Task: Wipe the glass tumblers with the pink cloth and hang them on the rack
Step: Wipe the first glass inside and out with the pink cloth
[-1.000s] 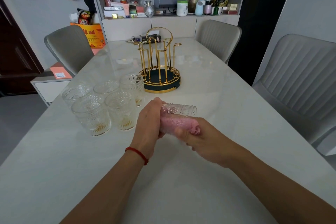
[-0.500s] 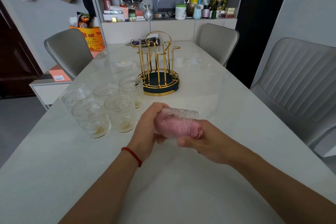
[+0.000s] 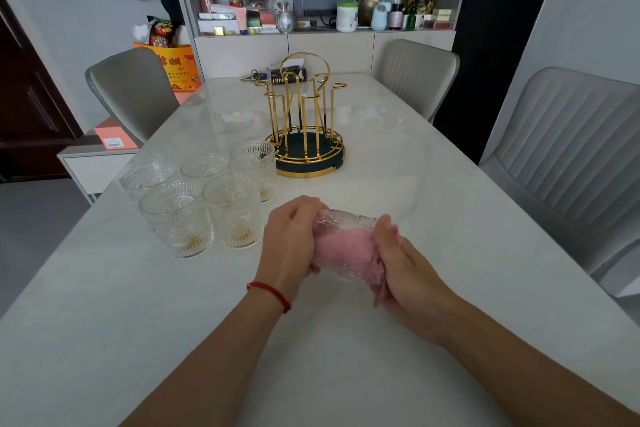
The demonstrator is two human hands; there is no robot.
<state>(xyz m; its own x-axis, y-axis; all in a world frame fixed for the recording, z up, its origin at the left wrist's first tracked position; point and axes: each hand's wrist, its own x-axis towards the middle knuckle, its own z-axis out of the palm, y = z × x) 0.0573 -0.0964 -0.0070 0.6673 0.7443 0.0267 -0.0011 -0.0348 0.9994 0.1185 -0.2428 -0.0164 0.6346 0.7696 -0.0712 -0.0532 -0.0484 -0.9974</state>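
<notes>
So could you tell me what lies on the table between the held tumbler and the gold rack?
Nothing: the head view shows bare table between tumbler and rack.

Clear embossed glass tumblers (image 3: 194,204), fuzzy pink cloth (image 3: 346,250), shiny gold metal rack (image 3: 306,125), glossy pale tabletop (image 3: 398,156)

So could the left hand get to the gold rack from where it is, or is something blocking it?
Probably yes, once freed. The left hand grips the tumbler that the right hand is wiping with the pink cloth. The table between it and the rack looks bare; the other tumblers stand off left.
</notes>
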